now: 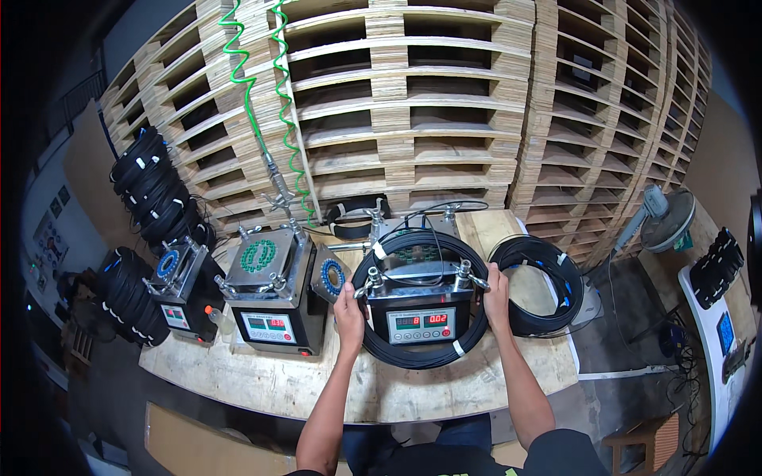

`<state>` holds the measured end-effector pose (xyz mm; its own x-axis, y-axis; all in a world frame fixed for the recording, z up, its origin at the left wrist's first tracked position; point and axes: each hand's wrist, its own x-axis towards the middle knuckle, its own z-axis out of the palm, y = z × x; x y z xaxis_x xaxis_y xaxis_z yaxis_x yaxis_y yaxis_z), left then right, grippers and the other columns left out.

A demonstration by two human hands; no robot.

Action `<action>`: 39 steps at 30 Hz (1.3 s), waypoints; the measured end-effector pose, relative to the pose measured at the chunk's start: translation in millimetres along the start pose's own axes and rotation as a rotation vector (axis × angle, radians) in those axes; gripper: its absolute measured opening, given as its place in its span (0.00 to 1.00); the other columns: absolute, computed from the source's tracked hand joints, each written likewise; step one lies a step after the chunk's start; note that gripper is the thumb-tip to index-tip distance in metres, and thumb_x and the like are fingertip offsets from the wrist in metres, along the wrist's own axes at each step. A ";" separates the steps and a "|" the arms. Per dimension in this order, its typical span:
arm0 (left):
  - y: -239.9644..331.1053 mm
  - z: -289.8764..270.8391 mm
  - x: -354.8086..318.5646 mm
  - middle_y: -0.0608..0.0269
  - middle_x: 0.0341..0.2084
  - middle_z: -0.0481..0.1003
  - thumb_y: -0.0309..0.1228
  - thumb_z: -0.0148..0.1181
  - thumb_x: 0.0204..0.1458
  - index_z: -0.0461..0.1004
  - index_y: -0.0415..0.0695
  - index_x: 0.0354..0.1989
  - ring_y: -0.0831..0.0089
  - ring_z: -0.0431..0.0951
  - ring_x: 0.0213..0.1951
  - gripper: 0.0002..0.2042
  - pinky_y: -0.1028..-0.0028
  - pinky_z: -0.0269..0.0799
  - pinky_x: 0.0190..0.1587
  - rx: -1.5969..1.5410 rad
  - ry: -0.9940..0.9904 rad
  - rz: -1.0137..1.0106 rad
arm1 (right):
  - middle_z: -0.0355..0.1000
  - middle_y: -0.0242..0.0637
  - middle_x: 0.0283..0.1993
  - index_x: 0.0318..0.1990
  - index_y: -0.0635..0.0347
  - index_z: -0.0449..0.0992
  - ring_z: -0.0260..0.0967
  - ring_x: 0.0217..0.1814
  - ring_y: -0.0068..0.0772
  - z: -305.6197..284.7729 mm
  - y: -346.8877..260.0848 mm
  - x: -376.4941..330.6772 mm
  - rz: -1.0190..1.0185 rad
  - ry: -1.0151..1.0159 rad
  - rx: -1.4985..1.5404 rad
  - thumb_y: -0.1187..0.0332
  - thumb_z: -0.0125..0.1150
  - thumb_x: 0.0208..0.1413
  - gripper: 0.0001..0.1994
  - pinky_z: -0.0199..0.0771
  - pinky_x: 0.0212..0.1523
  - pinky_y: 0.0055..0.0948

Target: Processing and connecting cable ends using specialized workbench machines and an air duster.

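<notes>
A black cable coil (413, 355), bound with white ties, hangs as a ring around the front of a metal machine (419, 305) with a red digital display. My left hand (348, 311) grips the coil's left side beside the machine's clamp lever. My right hand (497, 295) grips the coil's right side by the other lever. Both forearms reach up from the lower edge. The coil's upper arc lies over the machine's top plate.
Another black coil (546, 284) lies right of the machine on the wooden table (270, 382). Two similar machines (274, 289) (181, 284) stand to the left. Stacked coils (149, 186) and wooden pallets (444, 103) fill the back. Green spiral hoses (242, 79) hang down. A fan (667, 218) stands at right.
</notes>
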<state>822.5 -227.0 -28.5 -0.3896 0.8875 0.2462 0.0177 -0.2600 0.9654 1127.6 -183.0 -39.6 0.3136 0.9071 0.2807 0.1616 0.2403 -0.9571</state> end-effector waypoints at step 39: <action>90.5 -56.2 52.4 0.68 0.16 0.67 0.38 0.61 0.62 0.70 0.38 0.29 0.80 0.62 0.20 0.17 0.73 0.58 0.23 0.548 -0.819 0.071 | 0.66 0.24 0.22 0.35 0.64 0.78 0.58 0.25 0.12 -50.5 -80.0 10.2 -0.053 -0.449 -0.072 0.65 0.57 0.66 0.12 0.58 0.27 0.17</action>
<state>752.0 -225.3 66.9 0.3829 0.9196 0.0882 0.5212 -0.2939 0.8013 1165.1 -210.4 43.4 -0.1308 0.9579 0.2558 0.2358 0.2806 -0.9304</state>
